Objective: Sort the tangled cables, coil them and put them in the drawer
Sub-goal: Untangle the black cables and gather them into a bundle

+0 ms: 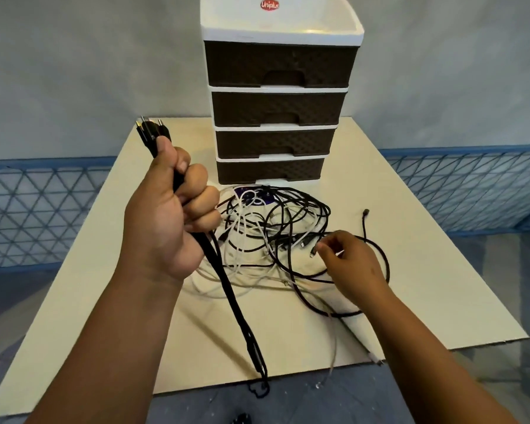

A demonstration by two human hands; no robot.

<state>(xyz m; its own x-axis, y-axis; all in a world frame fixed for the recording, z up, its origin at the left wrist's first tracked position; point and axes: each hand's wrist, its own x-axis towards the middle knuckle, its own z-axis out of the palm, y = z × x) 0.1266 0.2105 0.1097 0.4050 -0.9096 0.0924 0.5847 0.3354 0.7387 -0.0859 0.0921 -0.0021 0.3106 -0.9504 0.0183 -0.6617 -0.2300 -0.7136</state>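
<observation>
1. On the worktop (410,270), before the shut drawer unit (276,108), lies the cable tangle (273,234).
2. Left hand (169,228) clenches the black power cable (227,286); right hand (349,264) pinches a thin lead.
3. Sorting stage; next, draw the cable free, then coil.

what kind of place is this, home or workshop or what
Probably a plain room at home, though it's hard to be sure: a plastic drawer unit stands on a pale board laid on the floor, against a bare grey wall with blue patterned tiles.
</observation>
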